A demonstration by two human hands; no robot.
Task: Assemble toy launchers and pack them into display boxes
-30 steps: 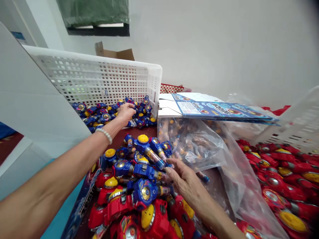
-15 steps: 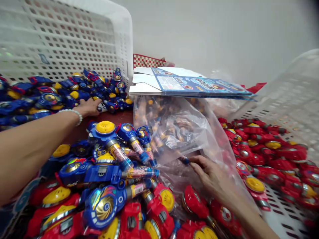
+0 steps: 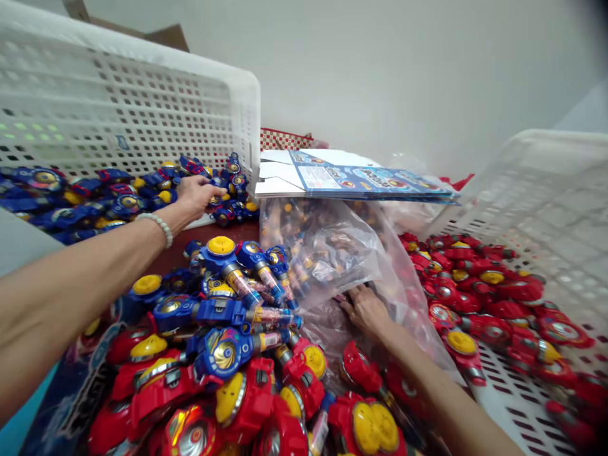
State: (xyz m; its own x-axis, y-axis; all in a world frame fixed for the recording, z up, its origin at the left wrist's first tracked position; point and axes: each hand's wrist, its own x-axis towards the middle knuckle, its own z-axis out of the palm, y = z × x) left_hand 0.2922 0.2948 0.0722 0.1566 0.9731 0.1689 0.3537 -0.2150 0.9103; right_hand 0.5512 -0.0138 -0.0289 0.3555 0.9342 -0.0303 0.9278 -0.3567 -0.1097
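My left hand (image 3: 199, 193), with a pale bead bracelet at the wrist, reaches over the blue toys (image 3: 128, 204) at the white basket's front. Its fingers stretch to a blue and yellow toy there, and no firm hold shows. My right hand (image 3: 368, 310) is at the mouth of a clear plastic bag (image 3: 327, 253) of small labelled tubes. Its fingers are closed at the bag's edge on a small dark tube end (image 3: 340, 297), mostly hidden. Between my arms lie blue toys (image 3: 223, 351) fitted with labelled tubes (image 3: 242, 285), heaped with red toys (image 3: 247, 392).
A white basket (image 3: 190, 82) stands tilted at the back left. Flat printed cartons (image 3: 361, 177) lie stacked above the bag. Another white basket (image 3: 536, 158) at right holds red toys (image 3: 498, 278). A dark blue printed box (image 3: 78, 392) lies at lower left.
My left hand has shifted right and slightly up across the blue toys. My right hand has moved left and up toward the bag's opening. The view has tilted and shifted a little.
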